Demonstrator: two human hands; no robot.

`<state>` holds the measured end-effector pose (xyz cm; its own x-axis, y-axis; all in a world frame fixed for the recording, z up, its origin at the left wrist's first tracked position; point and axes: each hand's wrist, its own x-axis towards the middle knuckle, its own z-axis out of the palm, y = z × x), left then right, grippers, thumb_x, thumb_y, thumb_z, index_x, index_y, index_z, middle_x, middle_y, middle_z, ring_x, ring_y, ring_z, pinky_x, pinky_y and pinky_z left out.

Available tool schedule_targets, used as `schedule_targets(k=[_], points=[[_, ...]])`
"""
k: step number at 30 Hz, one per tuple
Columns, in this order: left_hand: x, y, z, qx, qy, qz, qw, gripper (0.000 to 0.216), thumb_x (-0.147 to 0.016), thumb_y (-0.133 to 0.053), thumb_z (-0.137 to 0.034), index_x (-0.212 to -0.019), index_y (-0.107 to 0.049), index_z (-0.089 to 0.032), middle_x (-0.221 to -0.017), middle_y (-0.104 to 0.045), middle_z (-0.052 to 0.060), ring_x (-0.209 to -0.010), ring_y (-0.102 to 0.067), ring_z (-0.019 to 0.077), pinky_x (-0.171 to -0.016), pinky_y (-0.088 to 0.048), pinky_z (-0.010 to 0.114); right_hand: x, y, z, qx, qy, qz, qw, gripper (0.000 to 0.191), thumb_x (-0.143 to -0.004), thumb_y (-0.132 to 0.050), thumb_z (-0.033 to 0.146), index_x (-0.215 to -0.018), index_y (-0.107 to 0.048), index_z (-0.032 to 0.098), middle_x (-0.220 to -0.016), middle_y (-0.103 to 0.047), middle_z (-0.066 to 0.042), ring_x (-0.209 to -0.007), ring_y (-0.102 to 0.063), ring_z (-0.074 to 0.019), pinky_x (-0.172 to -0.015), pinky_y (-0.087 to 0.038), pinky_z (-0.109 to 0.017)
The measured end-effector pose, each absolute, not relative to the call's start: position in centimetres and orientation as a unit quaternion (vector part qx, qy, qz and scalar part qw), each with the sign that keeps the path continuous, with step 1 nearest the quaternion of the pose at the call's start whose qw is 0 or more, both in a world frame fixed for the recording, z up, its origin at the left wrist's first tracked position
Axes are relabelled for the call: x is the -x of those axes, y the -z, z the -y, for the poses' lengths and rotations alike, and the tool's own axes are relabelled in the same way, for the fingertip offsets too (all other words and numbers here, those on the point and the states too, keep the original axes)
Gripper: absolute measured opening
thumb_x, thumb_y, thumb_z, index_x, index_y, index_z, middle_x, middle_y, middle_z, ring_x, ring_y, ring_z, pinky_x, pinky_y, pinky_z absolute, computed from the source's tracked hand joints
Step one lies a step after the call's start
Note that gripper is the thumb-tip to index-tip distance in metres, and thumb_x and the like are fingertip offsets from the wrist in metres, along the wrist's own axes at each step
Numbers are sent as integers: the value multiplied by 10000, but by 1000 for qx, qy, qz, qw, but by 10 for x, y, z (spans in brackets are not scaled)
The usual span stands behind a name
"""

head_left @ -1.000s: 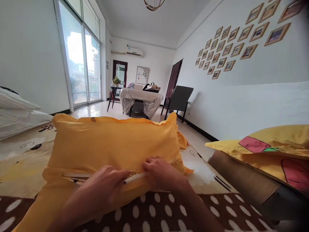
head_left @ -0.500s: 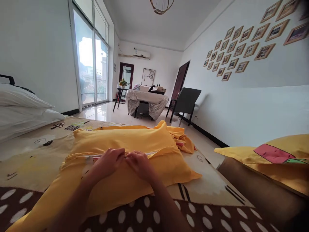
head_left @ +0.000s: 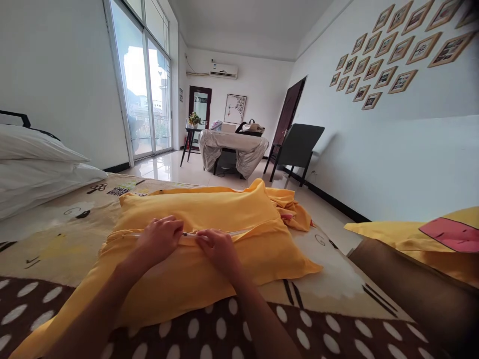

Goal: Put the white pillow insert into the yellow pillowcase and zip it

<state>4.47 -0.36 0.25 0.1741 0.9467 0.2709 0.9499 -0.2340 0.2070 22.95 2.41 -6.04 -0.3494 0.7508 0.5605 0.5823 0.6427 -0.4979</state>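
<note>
A yellow pillowcase with a plump filling lies on the bed, its long white zipper facing up across the middle. My left hand is closed at the zipper, with thumb and forefinger pinched at a small dark zipper pull. Just to the right, my right hand pinches the fabric edge along the zipper. A short stretch of zipper shows between the two hands. The fingertips of both hands are partly hidden.
Under the pillowcase spreads a patterned bedsheet with a brown dotted border. White pillows are stacked at the left. Crumpled yellow cloth lies behind. Another yellow pillowcase is at the right. A chair and covered table stand beyond.
My hands were together at the zipper; now they are apart, the left having slid leftward along it. The opening at the left shows less of its inside. The camera view has shifted slightly.
</note>
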Motion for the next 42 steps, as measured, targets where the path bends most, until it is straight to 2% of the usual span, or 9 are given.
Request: schedule_targets(k=[4,11,17,20,23,26,33,37,42], points=[[-11,1,5,751,153,641,46,276,-874,-367,-272,-658,-525,-201,-778,-622,40,-735,-555,187,-659,-331,291,-226,65,-26,428,-78,807,399,99,-879,-601,291,-885,-695,258,-873,-743,-3,-816,-674,-160,-746,-445,-247],[25,28,18,711,230,663,42,320,-915,-344,-342,-790,-600,-195,-821,-633,44,-760,-568,173,-696,-370,271,-221,71,-27,384,32,824,414,136,-872,-618,259,-748,-648,212,-738,-655,0,-746,-575,-140,-767,-370,-276],[14,25,28,666,215,709,80,312,-920,-364,-298,-805,-640,-207,-858,-660,26,-661,-556,151,-673,-348,289,-208,53,-17,425,153,810,374,158,-849,-637,248,-701,-670,204,-1007,-586,-74,-993,-489,-231,-888,-279,-407],[15,25,27,670,203,707,100,309,-930,-352,-259,-782,-615,-195,-818,-662,36,-706,-580,172,-759,-355,316,-184,32,-15,442,152,823,324,88,-858,-608,211,-811,-680,192,-1006,-591,-92,-986,-498,-238,-897,-275,-420],[20,26,24,679,214,699,65,295,-930,-351,-244,-752,-580,-192,-810,-663,43,-762,-598,184,-769,-360,314,-145,16,-18,391,136,868,273,127,-891,-540,175,-926,-661,188,-944,-636,-76,-929,-529,-213,-847,-313,-372],[25,27,22,679,242,693,18,269,-913,-379,-233,-719,-560,-188,-814,-652,41,-779,-590,177,-768,-365,305,-111,18,-25,362,111,898,225,145,-901,-526,210,-836,-654,190,-858,-649,-56,-851,-548,-198,-773,-331,-345],[26,32,17,685,261,680,-3,267,-915,-367,-215,-721,-548,-187,-799,-616,48,-792,-568,178,-767,-384,299,-109,50,-38,358,17,892,274,176,-925,-504,229,-886,-674,209,-919,-649,-39,-906,-535,-182,-774,-353,-309],[23,32,16,685,251,684,19,269,-919,-366,-219,-701,-522,-187,-796,-625,50,-816,-577,197,-779,-364,324,-113,56,-39,361,30,893,269,160,-926,-503,211,-904,-661,206,-906,-641,-48,-896,-529,-196,-768,-355,-327],[23,30,20,671,220,707,43,269,-910,-354,-233,-712,-531,-188,-785,-661,53,-833,-612,215,-767,-317,343,-108,58,-35,373,52,891,255,100,-865,-628,273,-917,-624,187,-916,-629,-69,-900,-521,-224,-756,-367,-343]])
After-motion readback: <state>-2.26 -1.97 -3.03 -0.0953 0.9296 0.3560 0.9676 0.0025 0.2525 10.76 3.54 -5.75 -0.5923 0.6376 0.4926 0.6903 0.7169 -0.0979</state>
